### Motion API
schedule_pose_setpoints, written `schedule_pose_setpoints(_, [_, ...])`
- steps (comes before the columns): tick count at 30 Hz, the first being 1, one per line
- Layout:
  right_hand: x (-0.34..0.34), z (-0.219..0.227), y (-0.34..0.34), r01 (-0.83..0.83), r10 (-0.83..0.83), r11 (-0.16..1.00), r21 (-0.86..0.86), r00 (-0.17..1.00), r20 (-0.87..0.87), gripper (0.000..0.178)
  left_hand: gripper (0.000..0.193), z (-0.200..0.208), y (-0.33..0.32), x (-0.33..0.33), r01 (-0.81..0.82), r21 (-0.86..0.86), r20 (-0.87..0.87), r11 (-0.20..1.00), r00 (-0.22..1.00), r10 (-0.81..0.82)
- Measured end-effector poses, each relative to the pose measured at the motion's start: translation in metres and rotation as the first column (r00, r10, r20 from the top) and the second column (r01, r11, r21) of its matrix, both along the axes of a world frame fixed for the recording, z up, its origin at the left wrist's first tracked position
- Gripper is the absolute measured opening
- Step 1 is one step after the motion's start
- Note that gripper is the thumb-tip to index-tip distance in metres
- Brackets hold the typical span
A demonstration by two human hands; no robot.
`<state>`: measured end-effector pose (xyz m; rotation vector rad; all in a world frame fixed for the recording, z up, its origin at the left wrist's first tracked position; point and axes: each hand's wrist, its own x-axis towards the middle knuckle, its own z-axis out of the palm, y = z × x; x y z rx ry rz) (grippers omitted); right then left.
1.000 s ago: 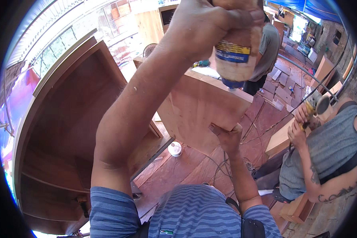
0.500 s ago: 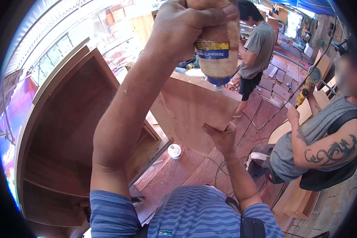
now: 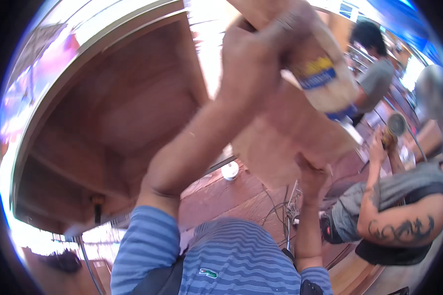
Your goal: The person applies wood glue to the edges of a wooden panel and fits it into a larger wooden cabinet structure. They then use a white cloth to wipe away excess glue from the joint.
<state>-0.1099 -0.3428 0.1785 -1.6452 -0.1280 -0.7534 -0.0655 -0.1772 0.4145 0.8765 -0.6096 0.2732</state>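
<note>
My left hand is wrapped round a plastic glue bottle with a yellow and blue label. The bottle is tipped upside down, its blue cap end low beside the far right edge of a flat wooden board. Motion blur hides whether its tip touches the board. Below, my right hand grips the board's near edge, thumb on the face towards me and the other fingers largely hidden. The board is held up in front of me at a slant.
A large curved wooden cabinet fills the left side. On the reddish floor stands a white round tub, with cables near it. At right a tattooed co-worker holds a power tool. Another person stands farther back.
The bottle and my left hand have shifted right, and the bottle has tilted more. The board has moved right with my right hand. The whole view has swung, bringing the cabinet further in.
</note>
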Motion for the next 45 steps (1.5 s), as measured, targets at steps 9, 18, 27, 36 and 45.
schedule_pose_setpoints(9, [-0.011, -0.024, -0.011, 0.024, -0.026, 0.997, -0.073, 0.999, -0.022, 0.029, 0.053, -0.164, 0.087, -0.090, -0.132, -0.368, -0.442, 0.920, 0.896, -0.048])
schedule_pose_setpoints(18, [0.001, -0.019, 0.010, 0.003, -0.005, 0.996, 0.089, 1.000, 0.022, 0.029, 0.025, -0.391, 0.294, -0.086, -0.650, -0.636, -0.766, 0.415, 0.597, -0.240])
schedule_pose_setpoints(27, [0.002, -0.009, 0.027, -0.059, 0.050, 0.978, 0.201, 0.998, 0.048, 0.047, 0.024, -0.477, 0.350, -0.078, -0.675, -0.667, -0.745, 0.315, 0.589, -0.312])
schedule_pose_setpoints(36, [0.003, -0.006, 0.030, -0.046, 0.040, 0.990, 0.132, 0.998, 0.049, 0.056, 0.025, -0.523, 0.373, -0.057, -0.700, -0.627, -0.778, 0.342, 0.531, -0.336])
schedule_pose_setpoints(45, [0.002, 0.003, 0.048, -0.003, -0.007, 0.993, 0.120, 0.997, 0.078, 0.047, 0.030, -0.562, 0.410, -0.036, -0.599, -0.656, -0.750, 0.459, 0.584, -0.311])
